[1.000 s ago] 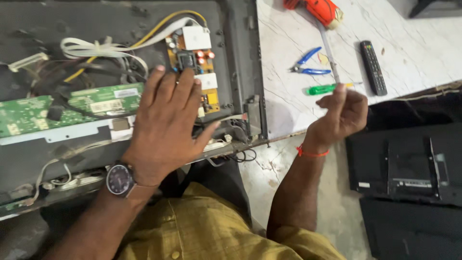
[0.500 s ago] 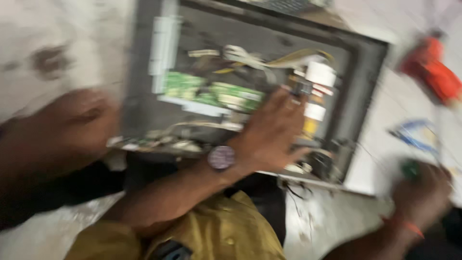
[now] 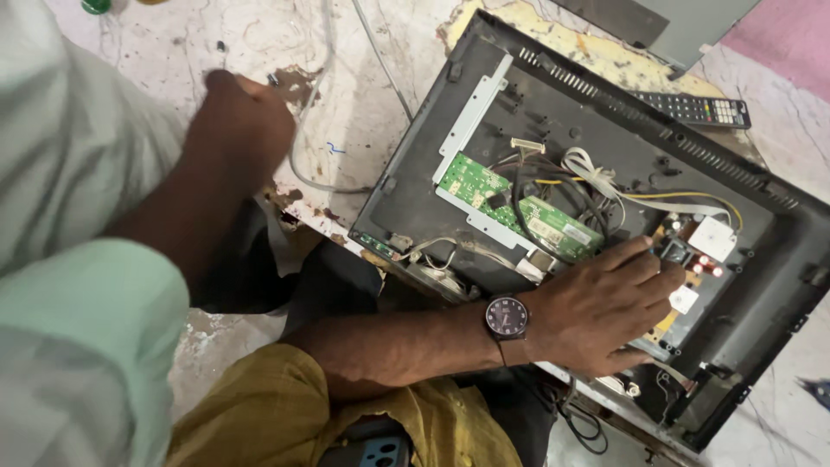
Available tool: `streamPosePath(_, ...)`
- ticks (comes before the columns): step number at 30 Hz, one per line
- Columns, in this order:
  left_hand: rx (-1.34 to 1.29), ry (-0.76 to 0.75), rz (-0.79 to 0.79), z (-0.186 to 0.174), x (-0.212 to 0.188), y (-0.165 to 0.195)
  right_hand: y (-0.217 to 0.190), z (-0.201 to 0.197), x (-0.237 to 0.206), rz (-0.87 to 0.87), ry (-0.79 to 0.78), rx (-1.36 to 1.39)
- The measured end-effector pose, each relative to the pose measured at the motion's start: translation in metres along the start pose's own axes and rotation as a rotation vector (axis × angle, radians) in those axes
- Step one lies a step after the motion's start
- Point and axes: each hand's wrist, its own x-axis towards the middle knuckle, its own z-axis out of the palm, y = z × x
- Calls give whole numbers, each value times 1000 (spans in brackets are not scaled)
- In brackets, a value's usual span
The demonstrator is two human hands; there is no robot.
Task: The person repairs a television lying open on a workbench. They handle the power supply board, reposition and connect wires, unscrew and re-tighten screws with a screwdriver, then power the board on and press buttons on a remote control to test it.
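Note:
An opened flat television [image 3: 605, 112] lies back-up on a worn marble table, showing a green circuit board [image 3: 471, 182], white and yellow wires [image 3: 605, 177] and a yellowish power board [image 3: 692, 285]. My left hand [image 3: 605, 303], with a dark wristwatch [image 3: 507, 317], rests flat on the power board. Its fingers are spread and it holds nothing. My right hand is out of view.
A co-worker in a pale green shirt fills the left side, their closed hand [image 3: 238, 130] on the table near a thin grey cable [image 3: 303, 130]. A black remote [image 3: 700, 108] lies beyond the television's far edge. A blue-handled tool [image 3: 817, 389] shows at the right edge.
The view has swung left, so my right hand and the tools beside it have dropped out. The co-worker's arm has come into view. My left hand stays pressed on the television.

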Motion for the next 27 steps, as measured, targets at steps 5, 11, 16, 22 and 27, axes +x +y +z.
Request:
streamPosePath(5, 42, 33, 29, -11, -1, 3, -17, 3, -1, -8, -6, 50)
streamPosePath(11, 38, 35, 8, -24, -5, 15, -60, -1, 19, -19, -50, 171)
streamPosePath(16, 201, 3, 60, -31, -14, 15, -114, 14, -3, 24, -305, 224)
streamPosePath(22, 12, 234, 84, -35, -24, 10, -136, 29, -39, 57, -389, 238)
streamPosePath(27, 32, 38, 4, -29, -19, 5, -109, 22, -30, 78, -275, 269)
